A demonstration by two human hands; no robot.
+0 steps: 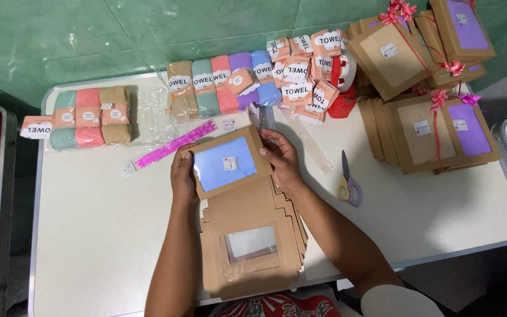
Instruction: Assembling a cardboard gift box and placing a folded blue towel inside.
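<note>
Both hands hold a brown cardboard window box (228, 162) with a blue towel showing through its clear window. My left hand (182, 179) grips its left edge; my right hand (283, 158) grips its right edge near the top corner. The box sits tilted above a stack of flat brown window boxes (252, 246) lying on the white table (95, 223). A pink ribbon strip (174, 144) lies just left of the box.
Rolled towels in a clear pack (92, 115) lie at far left, a row of coloured towels (224, 85) and paper labels (306, 64) at the back. Scissors (348, 181) lie to the right. Finished ribboned boxes (429, 117) are piled at right, by a red tape dispenser (343, 94).
</note>
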